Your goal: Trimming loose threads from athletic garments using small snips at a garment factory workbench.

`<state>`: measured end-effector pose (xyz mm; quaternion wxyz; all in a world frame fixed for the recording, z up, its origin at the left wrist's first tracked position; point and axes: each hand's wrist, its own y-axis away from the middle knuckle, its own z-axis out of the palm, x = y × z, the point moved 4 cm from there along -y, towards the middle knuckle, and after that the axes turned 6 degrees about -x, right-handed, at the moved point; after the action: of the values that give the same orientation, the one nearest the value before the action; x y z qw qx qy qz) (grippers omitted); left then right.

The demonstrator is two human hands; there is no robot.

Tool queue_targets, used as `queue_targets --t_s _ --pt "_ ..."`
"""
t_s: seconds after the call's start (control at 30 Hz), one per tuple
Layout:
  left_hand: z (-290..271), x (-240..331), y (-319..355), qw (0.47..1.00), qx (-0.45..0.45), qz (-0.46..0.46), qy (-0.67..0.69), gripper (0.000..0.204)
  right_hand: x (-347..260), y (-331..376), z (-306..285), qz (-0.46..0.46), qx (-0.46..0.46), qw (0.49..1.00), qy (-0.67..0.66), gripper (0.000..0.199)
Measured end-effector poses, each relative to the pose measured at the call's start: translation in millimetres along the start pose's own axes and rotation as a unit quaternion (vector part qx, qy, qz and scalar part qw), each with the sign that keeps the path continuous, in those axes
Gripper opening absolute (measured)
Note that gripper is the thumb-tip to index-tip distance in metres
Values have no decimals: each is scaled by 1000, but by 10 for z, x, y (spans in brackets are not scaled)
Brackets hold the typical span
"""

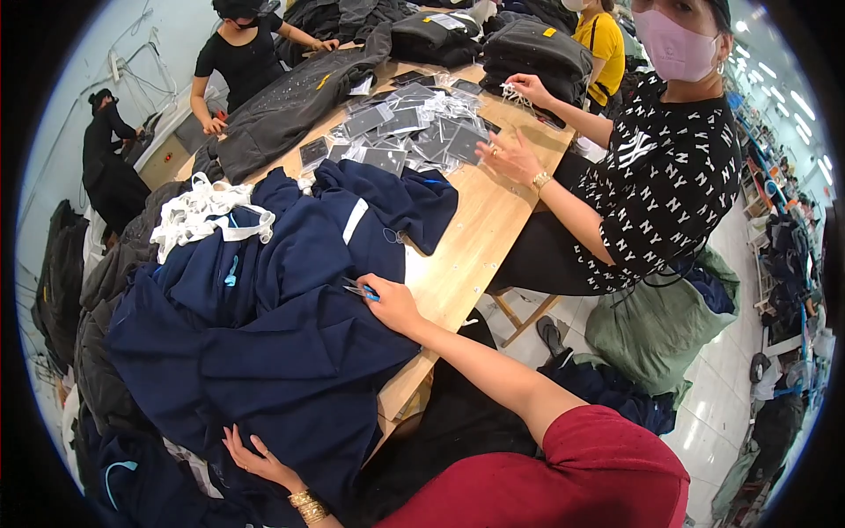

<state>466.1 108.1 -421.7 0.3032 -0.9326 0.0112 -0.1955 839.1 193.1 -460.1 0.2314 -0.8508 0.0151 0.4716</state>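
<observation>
A large navy blue garment (290, 343) lies spread and rumpled over the near end of the wooden table (458, 264). My left hand (262, 459) rests on its lower part, fingers stretched out and apart. In my right hand (393, 305) is a small pair of thread snips (361, 289) with a blue handle, the blades pointing left just over the cloth. On the garment's upper left sits a tangled heap of white straps (207, 211). A light blue strip (231, 271) shows on the fabric below that heap.
Farther along the table lie clear bags with dark squares (409, 123), a dark grey garment (286, 110) and folded dark stacks (537, 57). A masked co-worker (669, 167) sits at the right, hands over the table edge. Beside them a green sack (651, 330) stands on the floor.
</observation>
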Motion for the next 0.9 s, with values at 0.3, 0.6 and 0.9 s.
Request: queue_targets --t_s 0.3,0.6,0.9 --pt "-39 0 28 1000 1 -2 0 37 -48 36 -29 12 -6 1000 -13 18" --pt "-21 11 4 1000 6 5 3 36 4 20 -10 3 6 1000 -11 19" --pt "-64 77 -46 1000 14 -5 15 35 -28 -33 -10 10 2 1000 15 14"
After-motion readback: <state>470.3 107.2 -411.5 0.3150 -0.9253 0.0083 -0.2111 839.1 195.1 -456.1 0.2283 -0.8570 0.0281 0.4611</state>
